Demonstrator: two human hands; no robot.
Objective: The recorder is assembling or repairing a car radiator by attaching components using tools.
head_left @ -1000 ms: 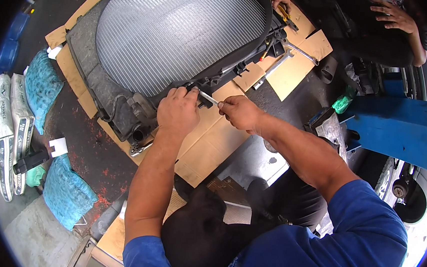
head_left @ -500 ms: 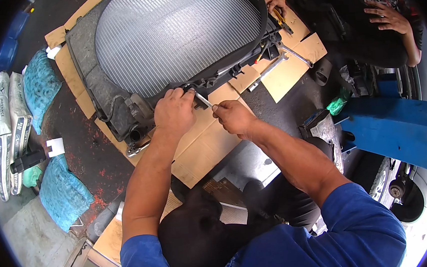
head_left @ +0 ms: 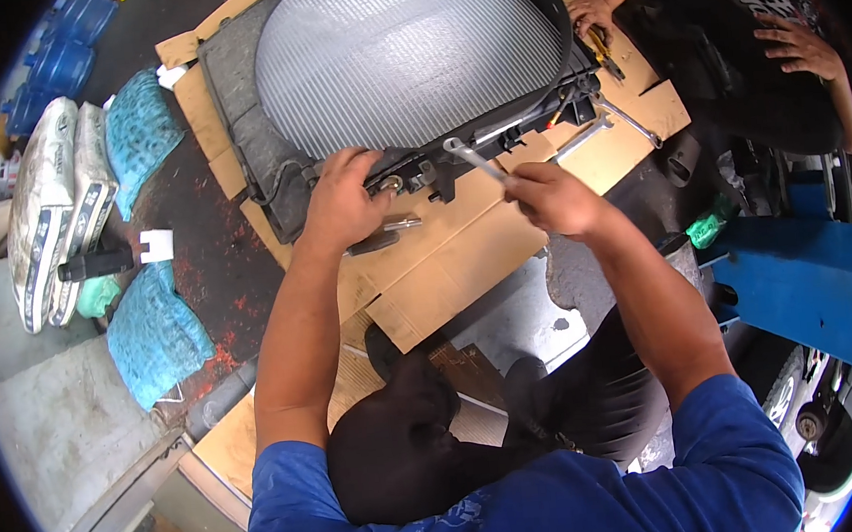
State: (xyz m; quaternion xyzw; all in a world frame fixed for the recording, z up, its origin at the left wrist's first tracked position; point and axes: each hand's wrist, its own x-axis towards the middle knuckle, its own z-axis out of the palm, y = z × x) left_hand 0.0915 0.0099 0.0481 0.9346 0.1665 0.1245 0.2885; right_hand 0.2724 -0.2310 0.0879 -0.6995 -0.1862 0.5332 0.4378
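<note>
A radiator (head_left: 409, 47) with silver fins inside a black fan shroud (head_left: 242, 110) lies flat ahead of me. My left hand (head_left: 346, 202) rests at its near edge, fingers stretched over the black frame and thumb apart, beside a small round metal fitting (head_left: 392, 184). My right hand (head_left: 559, 198) is closed round a silver wrench (head_left: 475, 158). The wrench's ring end points up and left, apart from the fitting, near the frame's edge. Below my left hand a metal tool (head_left: 401, 224) lies on the cardboard, its kind unclear.
Flattened cardboard (head_left: 455, 254) lies under the radiator. At right, a co-worker's hand (head_left: 594, 18) is by yellow-handled pliers (head_left: 607, 55); more wrenches (head_left: 586, 138) lie near. White sacks (head_left: 46, 206) and blue bags (head_left: 158, 332) are at left, a blue metal structure (head_left: 806, 266) at right.
My right hand has drawn the wrench away from the fitting, to the right. My left hand's fingers have come off the wrench end and spread on the frame. The view has shifted.
</note>
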